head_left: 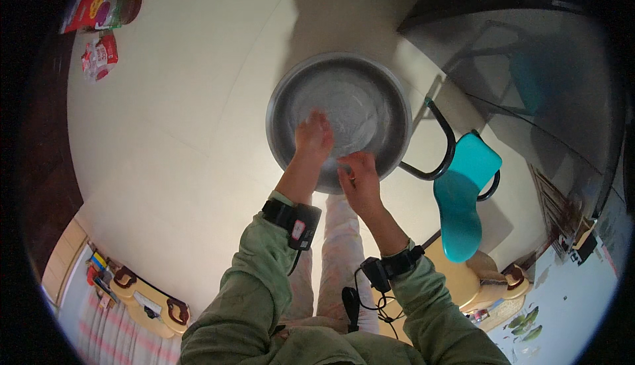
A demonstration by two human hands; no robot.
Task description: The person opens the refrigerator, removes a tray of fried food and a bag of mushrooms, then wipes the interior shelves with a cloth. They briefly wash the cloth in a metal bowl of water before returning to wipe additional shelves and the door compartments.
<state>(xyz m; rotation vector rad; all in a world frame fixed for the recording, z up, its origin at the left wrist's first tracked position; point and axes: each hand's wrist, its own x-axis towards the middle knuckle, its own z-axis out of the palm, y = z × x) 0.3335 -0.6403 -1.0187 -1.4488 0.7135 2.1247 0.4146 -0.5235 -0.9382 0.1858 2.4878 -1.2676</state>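
A round grey metal basin (377, 82) stands before me, with a whitish, swirled film or liquid across its bottom; which it is I cannot tell. My left hand (314, 134) is over the basin's inside, left of its middle, its fingers blurred and bunched. Over the near rim is my right hand (361, 176), fingers curled towards the thumb. Whether a small thing is between the fingers of either hand does not show. Black straps with devices and cables sit on both wrists over green sleeves.
A teal chair (466, 186) with black tubular metal legs stands right of the basin. Red snack packages (99, 57) lie at the upper left. A dark glossy panel (536, 67) fills the upper right. Wooden furniture (149, 300) is at the lower left. Pale floor surrounds the basin.
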